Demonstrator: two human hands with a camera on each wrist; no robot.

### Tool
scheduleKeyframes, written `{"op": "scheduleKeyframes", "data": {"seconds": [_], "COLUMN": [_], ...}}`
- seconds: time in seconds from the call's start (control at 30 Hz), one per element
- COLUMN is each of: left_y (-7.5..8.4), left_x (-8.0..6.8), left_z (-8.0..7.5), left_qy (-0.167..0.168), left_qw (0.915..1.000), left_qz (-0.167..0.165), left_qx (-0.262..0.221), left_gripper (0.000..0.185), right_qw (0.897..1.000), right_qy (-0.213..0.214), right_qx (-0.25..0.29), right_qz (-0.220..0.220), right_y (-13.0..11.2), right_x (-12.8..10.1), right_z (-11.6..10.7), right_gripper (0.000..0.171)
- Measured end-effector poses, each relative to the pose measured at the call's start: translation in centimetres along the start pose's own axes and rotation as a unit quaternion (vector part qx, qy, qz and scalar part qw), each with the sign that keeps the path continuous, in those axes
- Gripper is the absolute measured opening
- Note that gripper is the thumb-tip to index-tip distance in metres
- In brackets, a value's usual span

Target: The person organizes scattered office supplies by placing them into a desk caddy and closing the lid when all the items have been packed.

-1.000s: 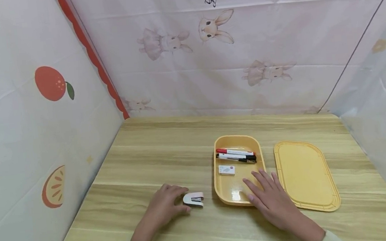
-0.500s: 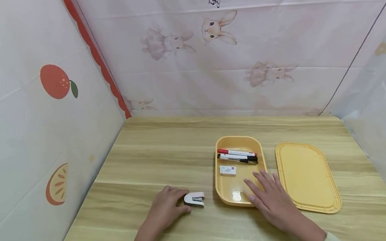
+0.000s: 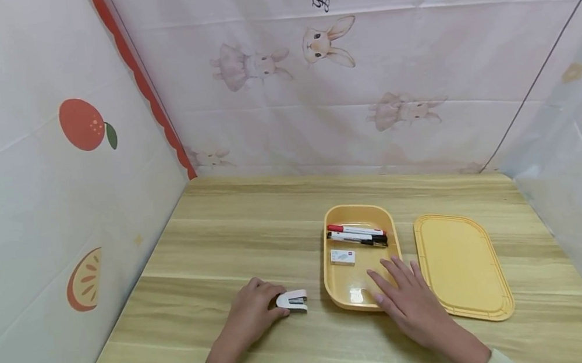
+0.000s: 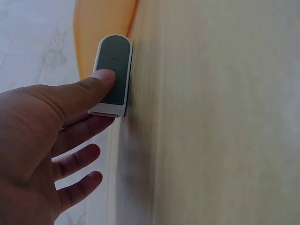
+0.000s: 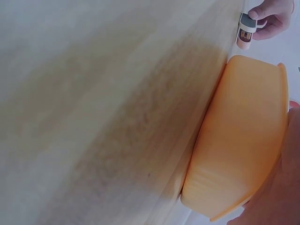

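Observation:
A small white and dark stapler lies on its side on the table, left of the yellow box. My left hand pinches it: the thumb presses the dark face in the left wrist view, with a finger on the far side. My right hand rests over the near right rim of the box, fingers spread and relaxed. Inside the box lie a red and white marker, a black and white pen and a small white eraser. Part of the rim is hidden by the right hand.
A flat yellow lid lies on the wooden table to the right of the box. Printed cloth walls enclose the table at the back and both sides.
The left hand's thumb has closed in from just beside the stapler onto it. The right hand, box and lid have stayed in place; the head view has shifted slightly.

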State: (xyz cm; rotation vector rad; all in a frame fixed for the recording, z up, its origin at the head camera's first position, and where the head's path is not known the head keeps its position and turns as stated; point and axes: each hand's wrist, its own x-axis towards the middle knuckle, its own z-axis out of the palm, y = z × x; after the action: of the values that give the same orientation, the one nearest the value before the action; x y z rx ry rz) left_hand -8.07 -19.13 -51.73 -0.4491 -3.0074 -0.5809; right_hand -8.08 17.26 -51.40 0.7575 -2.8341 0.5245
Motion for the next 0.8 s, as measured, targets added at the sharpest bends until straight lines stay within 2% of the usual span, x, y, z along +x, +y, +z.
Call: {"op": "scheduleKeyframes", "data": {"seconds": [0.27, 0.5, 0.8], "left_y": [0.1, 0.7, 1.6], "left_x": [0.1, 1.3, 3.5], "left_z": [-0.6, -1.7, -2.7], "left_qy": [0.017, 0.023, 0.042], "left_qw": [0.9998, 0.9994, 0.9991], "left_qz": [-0.011, -0.026, 0.003], "left_qx": [-0.007, 0.004, 0.011], "left_gripper": [0.034, 0.035, 0.035], "right_qw": [1.000, 1.000, 1.000], "right_qy": [-0.001, -0.006, 0.002], "right_qx": [-0.008, -0.008, 0.005], "right_qz": [0.000, 0.004, 0.001], "right_y": [0.1, 0.2, 0.3], "right_x": [0.0, 0.0, -0.1], "right_z": [0.0, 0.0, 0.2], "right_gripper": [0.047, 0.048, 0.048]}}
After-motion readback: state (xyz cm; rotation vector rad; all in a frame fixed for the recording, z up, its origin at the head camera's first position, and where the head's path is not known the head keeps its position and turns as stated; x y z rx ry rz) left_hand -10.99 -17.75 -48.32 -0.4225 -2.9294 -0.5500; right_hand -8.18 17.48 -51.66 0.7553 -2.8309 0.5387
